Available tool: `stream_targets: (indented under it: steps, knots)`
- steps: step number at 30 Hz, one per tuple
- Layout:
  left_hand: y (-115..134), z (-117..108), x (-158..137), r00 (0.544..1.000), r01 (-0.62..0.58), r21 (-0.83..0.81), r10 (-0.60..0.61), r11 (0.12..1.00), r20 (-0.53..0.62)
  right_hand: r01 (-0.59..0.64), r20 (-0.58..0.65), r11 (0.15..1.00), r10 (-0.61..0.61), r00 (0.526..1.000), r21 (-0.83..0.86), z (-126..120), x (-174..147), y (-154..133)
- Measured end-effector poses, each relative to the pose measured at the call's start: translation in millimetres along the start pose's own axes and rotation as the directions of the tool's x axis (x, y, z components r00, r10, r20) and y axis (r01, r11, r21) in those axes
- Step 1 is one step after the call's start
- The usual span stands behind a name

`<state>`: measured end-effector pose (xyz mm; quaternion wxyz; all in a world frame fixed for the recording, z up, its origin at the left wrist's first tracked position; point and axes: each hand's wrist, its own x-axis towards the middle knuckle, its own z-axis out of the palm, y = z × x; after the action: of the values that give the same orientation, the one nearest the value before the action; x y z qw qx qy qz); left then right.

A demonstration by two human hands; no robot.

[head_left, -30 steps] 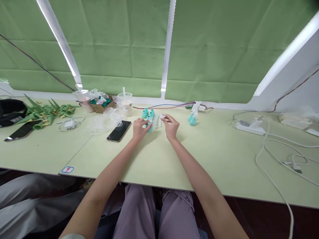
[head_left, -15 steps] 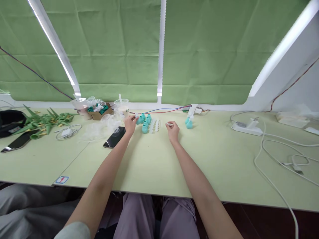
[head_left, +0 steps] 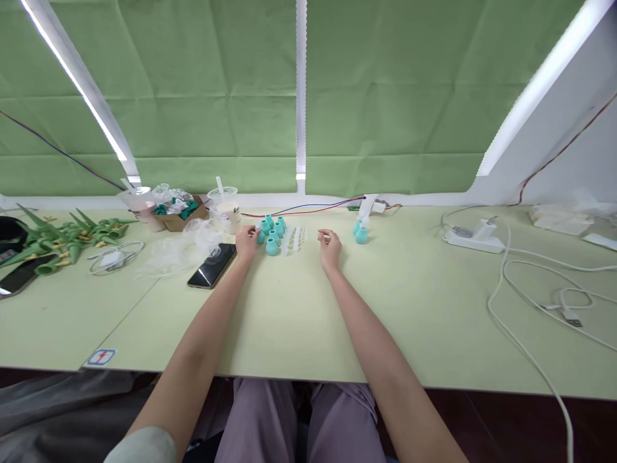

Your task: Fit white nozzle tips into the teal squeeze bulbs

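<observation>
Bulbs, teal and smooth with round bottoms and narrow open necks (head_left: 271, 247), stand in a tight cluster between the two hands, just right of the left hand (head_left: 246, 244). That hand's fingers bend in at the edge of the cluster, close against its leftmost bulb; whether they pinch it or only rest beside it, I cannot tell. Well across from it, the right hand (head_left: 331, 250) hovers low over the pale green tabletop (head_left: 289, 321), its fingers loosely curled towards the thumb; anything small between them is too blurred to make out. Rows of small translucent white pieces (head_left: 296, 238) lie between the cluster and the right hand. Beyond the right hand, to its right, two more teal bulbs (head_left: 360, 235) stand together, with something whitish above their necks. The step in hand looks like handling single pieces, the left hand at the bulbs and the right near the white rows. The next move seems to call for a light fingertip grip on one bulb, leaving its close neighbours upright.
</observation>
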<state>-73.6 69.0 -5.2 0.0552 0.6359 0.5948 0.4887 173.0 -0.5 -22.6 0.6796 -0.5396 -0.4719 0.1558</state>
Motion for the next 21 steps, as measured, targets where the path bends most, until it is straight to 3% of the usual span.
stream_targets:
  steps: [5,10,17,21]
  knots:
    - [1,2,2,1.0,-0.012,0.003,0.012,1.0,0.003,-0.116,-0.015,0.976,0.121,0.993,0.187,2,0,1]
    - [5,3,2,0.996,-0.068,0.028,0.066,0.997,0.059,-0.148,-0.023,0.947,0.161,0.987,0.286,5,1,2]
    - [4,-3,2,0.988,-0.133,0.051,0.128,0.99,0.083,-0.191,0.027,0.958,0.19,0.981,0.214,3,0,1]
    - [16,-18,1,0.985,-0.163,0.068,0.167,0.984,-0.052,-0.125,0.062,0.991,0.122,0.991,0.055,-1,-1,-4]
